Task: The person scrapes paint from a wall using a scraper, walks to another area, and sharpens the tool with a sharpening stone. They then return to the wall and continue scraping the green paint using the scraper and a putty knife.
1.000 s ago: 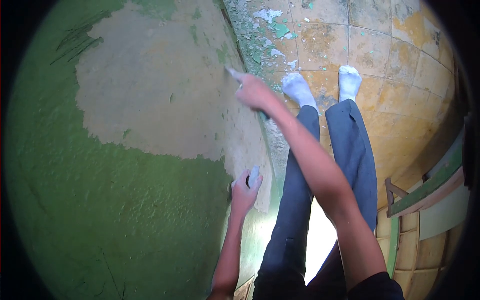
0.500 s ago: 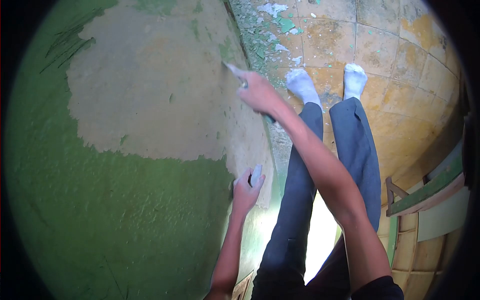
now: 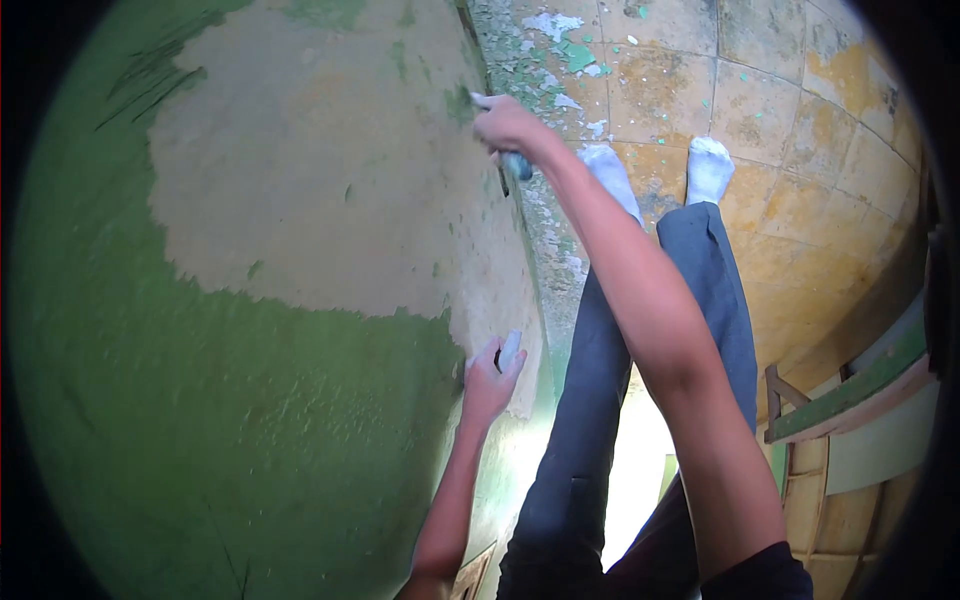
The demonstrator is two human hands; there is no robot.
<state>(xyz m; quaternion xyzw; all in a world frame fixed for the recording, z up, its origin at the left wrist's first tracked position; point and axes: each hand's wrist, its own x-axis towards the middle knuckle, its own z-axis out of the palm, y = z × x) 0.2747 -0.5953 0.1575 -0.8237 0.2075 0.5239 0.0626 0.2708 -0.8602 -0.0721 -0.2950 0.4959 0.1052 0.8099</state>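
My right hand [image 3: 510, 128] is wrapped round a scraper, its blue-grey handle [image 3: 517, 166] sticking out below the palm. The pale tip reaches the wall's bare patch [image 3: 300, 180] close to its floor-side edge, beside a remnant of green paint [image 3: 461, 104]. Lower along the same wall, my left hand [image 3: 487, 392] is at the ragged paint border. Between its thumb and fingers is a slim, whitish piece [image 3: 510, 350]; I cannot tell what it is. Green paint [image 3: 280, 420] surrounds the stripped plaster.
Green and white paint flakes [image 3: 570, 55] litter the tiled floor [image 3: 760, 110] along the wall's foot. My white-socked feet [image 3: 709, 170] stand on the tiles near this debris. At the lower right is a green-edged wooden piece of furniture [image 3: 850, 400].
My right hand with the scraper has moved up and slightly right along the wall, towards the floor edge. My left hand is nearly still. The view has shifted slightly.
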